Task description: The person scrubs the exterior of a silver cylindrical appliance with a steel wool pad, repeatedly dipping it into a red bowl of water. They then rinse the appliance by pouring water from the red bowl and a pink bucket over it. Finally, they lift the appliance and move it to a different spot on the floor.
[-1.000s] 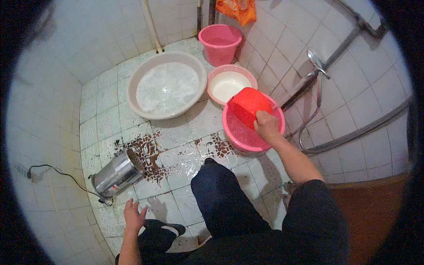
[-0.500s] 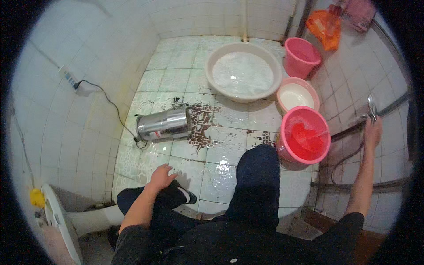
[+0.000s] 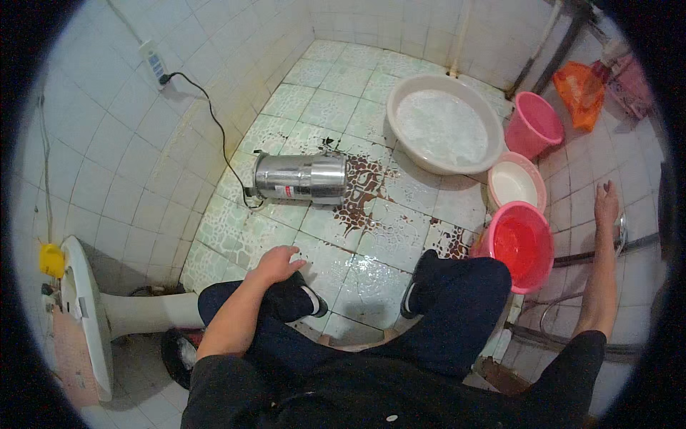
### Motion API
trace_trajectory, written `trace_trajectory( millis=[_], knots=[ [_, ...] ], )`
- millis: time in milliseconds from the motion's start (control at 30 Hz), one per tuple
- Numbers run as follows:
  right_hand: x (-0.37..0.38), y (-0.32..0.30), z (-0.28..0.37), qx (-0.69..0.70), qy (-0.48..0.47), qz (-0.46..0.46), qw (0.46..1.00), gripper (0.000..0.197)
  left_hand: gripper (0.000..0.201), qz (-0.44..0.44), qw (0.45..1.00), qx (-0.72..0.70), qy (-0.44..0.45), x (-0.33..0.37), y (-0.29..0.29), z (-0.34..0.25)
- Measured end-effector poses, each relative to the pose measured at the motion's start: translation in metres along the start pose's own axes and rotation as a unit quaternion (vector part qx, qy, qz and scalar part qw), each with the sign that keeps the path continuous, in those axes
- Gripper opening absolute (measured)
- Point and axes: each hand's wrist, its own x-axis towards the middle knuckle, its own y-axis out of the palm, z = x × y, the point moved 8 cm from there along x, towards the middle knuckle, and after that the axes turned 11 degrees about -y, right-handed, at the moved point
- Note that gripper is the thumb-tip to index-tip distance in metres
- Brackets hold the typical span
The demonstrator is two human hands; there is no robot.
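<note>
My left hand (image 3: pixel 277 264) hangs over my left foot with its fingers apart and nothing in them. On the right side my right hand (image 3: pixel 607 204) is raised by the tiled wall, just past a shiny metal tap (image 3: pixel 622 232) on a dark pipe. Its fingertips show small, with a gap between them and nothing visible in them. A stainless steel cylinder (image 3: pixel 300 179) with a power cord lies on its side on the wet floor. Near my right knee stands a pink bucket (image 3: pixel 549 250) with a red inside, its near side partly hidden by the knee.
A large pale basin (image 3: pixel 411 154) of foamy water stands at the back. Beside it are another pink bucket (image 3: pixel 532 132) and a small pink basin (image 3: pixel 539 171). The black cord (image 3: pixel 218 118) runs to a wall power strip (image 3: pixel 153 64). A washbasin (image 3: pixel 100 336) stands at left.
My right hand has come off the tap and moved past it. My right knee has swung outward, so my right foot now shows. The view has turned; the left hand stays open.
</note>
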Motion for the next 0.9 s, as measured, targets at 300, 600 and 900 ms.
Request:
trace_trajectory(
  millis=[300, 600, 900],
  knots=[
    [-0.068, 0.150, 0.403, 0.478, -0.096, 0.297, 0.821, 0.040, 0.057, -0.168, 0.978, -0.080, -0.093, 0.109, -0.088, 0.123],
    [-0.278, 0.311, 0.679, 0.596, 0.062, 0.433, 0.673, 0.050, 0.066, -0.242, 0.937, -0.133, -0.215, 0.278, -0.104, 0.198],
    [-0.275, 0.304, 0.689, 0.640, 0.121, 0.455, 0.607, 0.049, 0.054, -0.283, 0.903, -0.029, -0.321, 0.280, -0.098, 0.197]
  ],
)
